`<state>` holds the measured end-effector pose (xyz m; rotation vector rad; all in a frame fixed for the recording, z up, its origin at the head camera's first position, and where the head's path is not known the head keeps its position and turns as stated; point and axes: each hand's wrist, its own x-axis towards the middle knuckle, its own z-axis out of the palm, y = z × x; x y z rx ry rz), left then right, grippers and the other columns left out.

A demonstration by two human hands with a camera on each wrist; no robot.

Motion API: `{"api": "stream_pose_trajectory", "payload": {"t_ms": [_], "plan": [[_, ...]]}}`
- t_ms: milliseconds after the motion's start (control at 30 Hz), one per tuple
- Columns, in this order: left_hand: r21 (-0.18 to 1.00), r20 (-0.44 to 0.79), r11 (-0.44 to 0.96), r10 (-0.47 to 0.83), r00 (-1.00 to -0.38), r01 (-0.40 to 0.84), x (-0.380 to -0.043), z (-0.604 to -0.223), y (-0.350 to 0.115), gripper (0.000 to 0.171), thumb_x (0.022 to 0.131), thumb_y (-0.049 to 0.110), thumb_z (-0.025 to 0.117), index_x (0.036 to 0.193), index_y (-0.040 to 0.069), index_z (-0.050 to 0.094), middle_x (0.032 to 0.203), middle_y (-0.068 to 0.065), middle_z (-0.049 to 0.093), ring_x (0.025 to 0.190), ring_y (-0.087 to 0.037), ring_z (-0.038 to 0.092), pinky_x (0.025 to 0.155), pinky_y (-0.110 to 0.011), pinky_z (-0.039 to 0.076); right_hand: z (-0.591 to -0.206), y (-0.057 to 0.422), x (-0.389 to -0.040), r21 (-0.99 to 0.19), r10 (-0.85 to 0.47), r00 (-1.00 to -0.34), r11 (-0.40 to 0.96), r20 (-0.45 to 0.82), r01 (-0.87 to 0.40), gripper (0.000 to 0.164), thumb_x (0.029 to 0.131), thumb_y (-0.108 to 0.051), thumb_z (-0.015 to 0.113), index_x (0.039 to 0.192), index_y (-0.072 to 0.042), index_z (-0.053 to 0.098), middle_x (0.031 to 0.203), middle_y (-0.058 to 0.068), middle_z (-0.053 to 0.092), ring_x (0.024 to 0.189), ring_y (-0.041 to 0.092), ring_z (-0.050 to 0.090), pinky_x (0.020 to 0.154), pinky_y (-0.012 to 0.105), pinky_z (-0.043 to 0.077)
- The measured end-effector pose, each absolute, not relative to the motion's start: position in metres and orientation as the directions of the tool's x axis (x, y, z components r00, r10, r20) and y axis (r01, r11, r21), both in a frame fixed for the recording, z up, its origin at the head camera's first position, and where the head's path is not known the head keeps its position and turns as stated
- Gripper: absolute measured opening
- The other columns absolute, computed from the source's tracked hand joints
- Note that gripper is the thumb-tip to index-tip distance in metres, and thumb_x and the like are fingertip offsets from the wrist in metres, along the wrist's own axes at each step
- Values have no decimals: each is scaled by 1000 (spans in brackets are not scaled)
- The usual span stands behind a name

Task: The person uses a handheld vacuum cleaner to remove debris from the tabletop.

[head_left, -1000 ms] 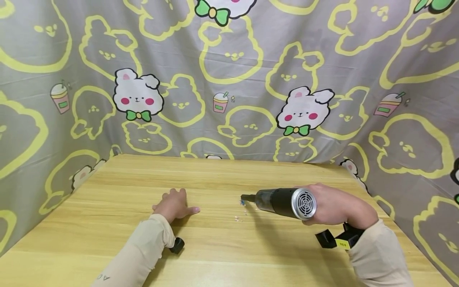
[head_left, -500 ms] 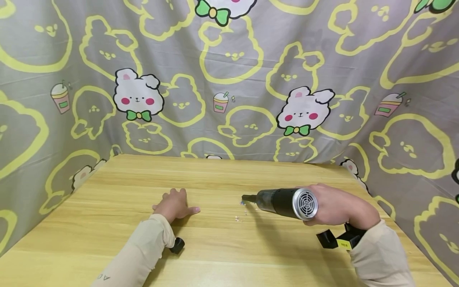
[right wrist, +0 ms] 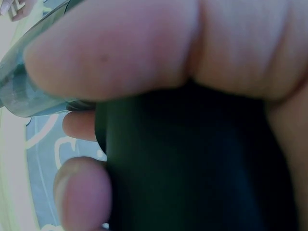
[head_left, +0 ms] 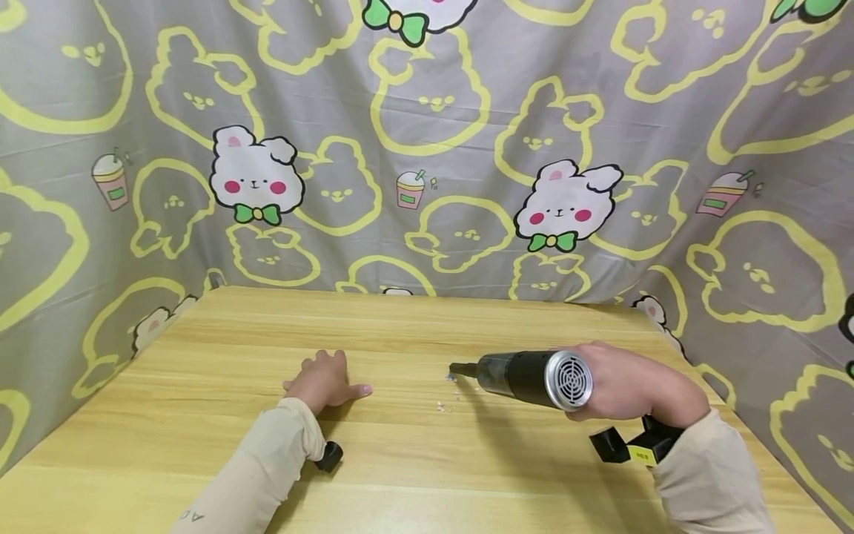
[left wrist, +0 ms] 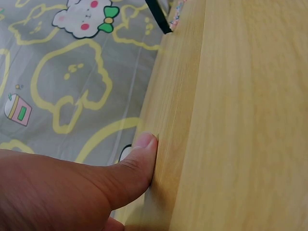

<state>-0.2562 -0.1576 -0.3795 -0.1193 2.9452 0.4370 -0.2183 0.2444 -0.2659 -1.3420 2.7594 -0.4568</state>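
My right hand [head_left: 617, 382] grips a black handheld vacuum cleaner [head_left: 530, 377] with a clear dust cup and a silver vented end. In the right wrist view the thumb and fingers [right wrist: 84, 195] wrap round its black body [right wrist: 192, 163], and the clear cup [right wrist: 33, 82] shows at upper left. The narrow nozzle [head_left: 462, 368] points left, low over blue bits [head_left: 451, 377] on the wooden table. Nearer me lies a small scatter of pale scraps [head_left: 442, 407]. Left of these, my left hand [head_left: 325, 382] rests on the table, fingers relaxed and thumb out, holding nothing.
The wooden table [head_left: 267, 460] runs back to a grey cloth [head_left: 454, 163] with yellow cartoon outlines, which also hangs along both sides. A black wrist mount [head_left: 329, 456] sits under the left cuff, and another black mount [head_left: 630, 445] juts out below the right wrist.
The vacuum cleaner and right hand have shifted very slightly to the right. The blue bits by the nozzle look fewer than a second ago. My left hand stays in place.
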Motion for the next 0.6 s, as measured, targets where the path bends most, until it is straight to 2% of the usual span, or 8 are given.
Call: {"api": "stream_pose_trajectory", "payload": {"t_ms": [600], "plan": [[282, -183, 953, -60, -981, -110, -255, -379, -159, 92, 79, 58, 67, 138, -6, 36, 141, -39, 31, 126, -62, 24, 83, -86, 25, -266, 244, -219, -276, -787, -609, 566, 100, -777, 35, 64, -15, 80, 92, -17, 59, 80, -12, 59, 71, 5, 54, 66, 33, 51]]}}
